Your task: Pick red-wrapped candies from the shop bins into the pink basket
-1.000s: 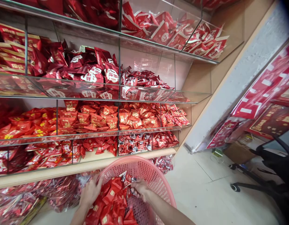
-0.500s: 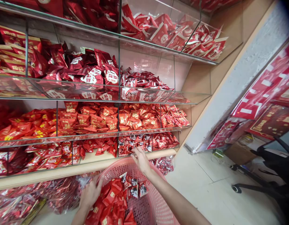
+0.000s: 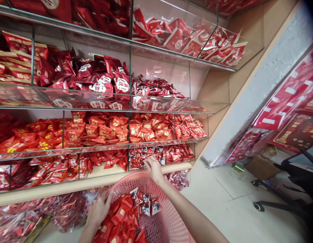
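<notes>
A pink perforated basket [image 3: 175,216] stands below the shelves, with plain red packets [image 3: 121,212] and several black-and-white patterned packets [image 3: 144,208] inside. My left hand [image 3: 98,209] grips the basket's left rim, thumb over the edge. My right hand [image 3: 153,168] is above the basket's far rim, fingers pinched together at the front edge of the lowest shelf's compartment of patterned red packets [image 3: 138,157]. Whether anything is between its fingertips is too small to tell.
Glass-fronted shelves [image 3: 108,109] full of red packets rise ahead. Plastic bags of packets [image 3: 67,209] lie under the bottom shelf. At the right are a grey pillar [image 3: 247,98], hanging red goods [image 3: 280,104], a cardboard box [image 3: 261,167] and a black wheeled chair [image 3: 280,199].
The view has shifted slightly. My right hand's fingers have drawn closer together at the compartment's front. My left hand stays on the basket rim.
</notes>
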{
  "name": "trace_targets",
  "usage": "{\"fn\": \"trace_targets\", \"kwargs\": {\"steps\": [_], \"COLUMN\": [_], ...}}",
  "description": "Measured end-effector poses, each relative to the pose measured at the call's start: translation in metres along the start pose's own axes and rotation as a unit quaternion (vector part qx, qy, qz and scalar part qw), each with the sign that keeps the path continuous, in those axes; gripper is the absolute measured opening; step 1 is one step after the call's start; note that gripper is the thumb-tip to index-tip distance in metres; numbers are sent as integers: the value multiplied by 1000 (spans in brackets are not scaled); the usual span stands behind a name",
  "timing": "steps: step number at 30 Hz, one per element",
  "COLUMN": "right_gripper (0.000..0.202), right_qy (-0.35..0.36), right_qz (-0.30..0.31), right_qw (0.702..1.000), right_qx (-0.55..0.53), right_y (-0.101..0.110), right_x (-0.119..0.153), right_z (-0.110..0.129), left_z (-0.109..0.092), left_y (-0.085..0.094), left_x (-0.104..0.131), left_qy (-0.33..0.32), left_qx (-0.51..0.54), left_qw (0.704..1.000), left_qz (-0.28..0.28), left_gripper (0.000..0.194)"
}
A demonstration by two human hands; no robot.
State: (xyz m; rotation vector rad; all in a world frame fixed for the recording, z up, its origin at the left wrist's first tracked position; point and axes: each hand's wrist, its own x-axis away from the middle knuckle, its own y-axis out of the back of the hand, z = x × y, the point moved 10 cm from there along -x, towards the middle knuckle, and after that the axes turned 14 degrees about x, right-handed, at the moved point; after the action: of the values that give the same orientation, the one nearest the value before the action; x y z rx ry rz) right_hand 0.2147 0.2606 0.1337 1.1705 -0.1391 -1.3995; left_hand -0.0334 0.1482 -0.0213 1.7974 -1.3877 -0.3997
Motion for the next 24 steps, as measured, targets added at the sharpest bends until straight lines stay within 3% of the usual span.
{"fn": "trace_targets", "kwargs": {"steps": [7, 11, 14, 16, 19, 21, 24], "right_gripper": [21, 26, 28, 28, 22, 21, 22], "right_qy": [-64, -140, -217, -304, -481, -564, -608], "right_qz": [-6, 10, 42, 68, 80, 67, 53], "right_qw": [992, 972, 944, 904, 795, 730, 692], "right_qx": [-105, -186, -243, -294, -361, -380, -385], "right_y": [23, 25, 3, -24, -67, -85, -99], "right_x": [4, 36, 75, 107, 161, 189, 208], "right_z": [-12, -14, -26, -45, -79, -92, -97], "left_z": [-3, -4, -4, -4, -3, -2, -1], "left_y": [3, 3, 3, 2, 1, 0, -1], "left_x": [3, 2, 1, 0, 0, 1, 1], "left_qy": [-6, -10, -13, -12, -6, -2, 1], "left_qx": [-6, -8, -12, -11, -5, -1, 2], "left_qw": [1000, 1000, 1000, 1000, 1000, 1000, 1000], "left_qz": [-4, -8, -14, -15, -3, 4, 5], "left_gripper": [55, 54, 54, 55, 57, 58, 58]}}
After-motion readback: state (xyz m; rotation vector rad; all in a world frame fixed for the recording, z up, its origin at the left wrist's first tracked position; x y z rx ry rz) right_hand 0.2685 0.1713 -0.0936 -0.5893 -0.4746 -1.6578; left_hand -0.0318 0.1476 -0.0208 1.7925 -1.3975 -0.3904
